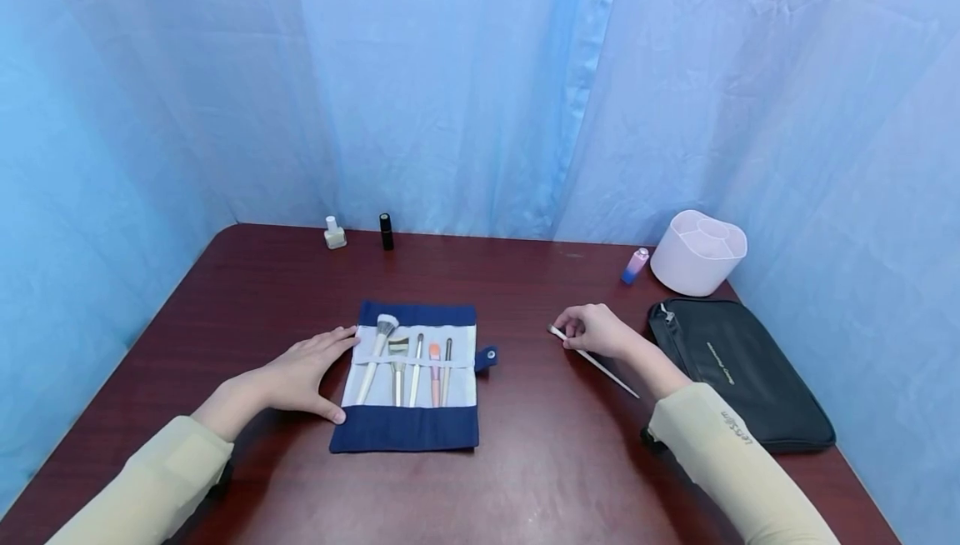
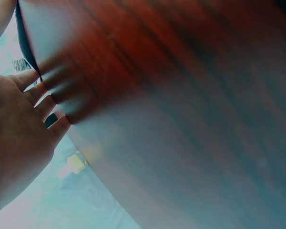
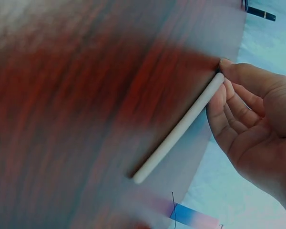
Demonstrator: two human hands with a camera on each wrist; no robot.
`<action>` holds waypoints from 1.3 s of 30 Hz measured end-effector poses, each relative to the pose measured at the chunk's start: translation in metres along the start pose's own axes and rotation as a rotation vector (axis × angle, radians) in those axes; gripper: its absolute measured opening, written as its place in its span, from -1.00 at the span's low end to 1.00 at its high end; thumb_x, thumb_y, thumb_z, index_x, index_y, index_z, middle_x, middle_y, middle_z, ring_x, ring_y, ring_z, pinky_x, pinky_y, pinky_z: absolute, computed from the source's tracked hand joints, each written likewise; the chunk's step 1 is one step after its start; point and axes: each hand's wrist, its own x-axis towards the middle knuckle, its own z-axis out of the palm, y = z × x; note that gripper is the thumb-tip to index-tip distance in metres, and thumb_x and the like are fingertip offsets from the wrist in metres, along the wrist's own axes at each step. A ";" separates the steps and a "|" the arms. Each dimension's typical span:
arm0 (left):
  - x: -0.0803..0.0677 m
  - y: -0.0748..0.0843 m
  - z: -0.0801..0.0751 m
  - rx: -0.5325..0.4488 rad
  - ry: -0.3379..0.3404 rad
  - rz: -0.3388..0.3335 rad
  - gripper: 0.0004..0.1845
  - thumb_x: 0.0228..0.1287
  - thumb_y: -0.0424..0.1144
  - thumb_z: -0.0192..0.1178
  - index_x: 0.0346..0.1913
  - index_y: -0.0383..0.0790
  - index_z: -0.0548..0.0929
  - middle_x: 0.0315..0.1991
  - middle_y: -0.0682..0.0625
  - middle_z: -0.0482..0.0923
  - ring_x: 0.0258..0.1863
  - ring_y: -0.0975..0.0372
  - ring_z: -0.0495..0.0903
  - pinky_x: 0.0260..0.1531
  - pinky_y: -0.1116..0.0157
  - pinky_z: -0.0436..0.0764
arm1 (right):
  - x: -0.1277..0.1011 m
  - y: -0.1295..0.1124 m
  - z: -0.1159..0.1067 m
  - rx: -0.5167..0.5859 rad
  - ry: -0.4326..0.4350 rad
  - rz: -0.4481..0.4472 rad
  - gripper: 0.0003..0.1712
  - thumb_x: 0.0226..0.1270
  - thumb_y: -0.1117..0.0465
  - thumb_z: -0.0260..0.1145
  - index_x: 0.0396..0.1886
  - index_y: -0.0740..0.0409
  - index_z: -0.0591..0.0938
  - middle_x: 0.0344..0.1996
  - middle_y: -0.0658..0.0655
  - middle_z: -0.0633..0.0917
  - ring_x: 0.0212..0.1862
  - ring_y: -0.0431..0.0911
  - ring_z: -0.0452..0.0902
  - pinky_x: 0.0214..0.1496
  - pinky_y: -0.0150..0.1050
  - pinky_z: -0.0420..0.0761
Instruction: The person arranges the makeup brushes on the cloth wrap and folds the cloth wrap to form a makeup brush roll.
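A blue and white brush roll lies unfolded on the table, with several makeup brushes tucked under its band. My left hand spreads its fingers along the roll's left edge, thumb at the lower corner and fingertips at the upper side. To the right of the roll, my right hand pinches a loose makeup brush near its bristle end. The pale handle slants away from the fingers, close over the table; whether its tip touches the wood I cannot tell.
A black zip case lies beside my right forearm. Behind it stands a pink organizer cup, with a pink and blue lipstick tube next to it. Nail polish and a black tube stand near the back edge, before blue curtains.
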 end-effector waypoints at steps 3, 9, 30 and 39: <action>0.000 0.000 0.000 -0.003 -0.004 -0.003 0.22 -0.25 0.38 0.37 0.43 -0.25 0.14 0.47 -0.18 0.02 0.41 -0.12 0.04 0.27 -0.23 0.12 | 0.000 0.000 0.001 -0.002 -0.006 0.008 -0.80 0.11 0.29 0.41 -0.22 0.13 0.67 -0.52 -0.06 0.57 -0.47 -0.21 0.44 -0.40 -0.36 0.50; 0.000 0.001 -0.001 -0.008 -0.009 -0.008 0.22 -0.25 0.37 0.38 0.43 -0.24 0.14 0.47 -0.18 0.01 0.41 -0.12 0.03 0.27 -0.23 0.12 | 0.000 -0.003 0.000 0.014 -0.011 0.011 -0.80 0.13 0.32 0.38 -0.21 0.14 0.68 -0.50 -0.04 0.59 -0.46 -0.20 0.44 -0.41 -0.35 0.50; 0.002 0.000 0.000 0.000 -0.010 0.002 0.23 -0.27 0.40 0.36 0.42 -0.26 0.16 0.48 -0.16 0.01 0.43 -0.11 0.01 0.29 -0.21 0.10 | 0.010 -0.085 -0.025 0.124 0.149 -0.159 -0.76 0.16 0.29 0.37 -0.17 0.03 0.58 -0.40 -0.04 0.62 -0.34 -0.15 0.50 -0.31 -0.28 0.59; 0.001 0.002 -0.002 -0.006 -0.015 -0.008 0.22 -0.27 0.36 0.39 0.42 -0.27 0.16 0.47 -0.17 0.01 0.43 -0.11 0.01 0.29 -0.21 0.09 | 0.026 -0.117 -0.030 0.299 0.200 -0.200 -0.73 0.22 0.28 0.33 -0.11 0.05 0.50 -0.36 0.03 0.62 -0.29 -0.12 0.55 -0.25 -0.24 0.62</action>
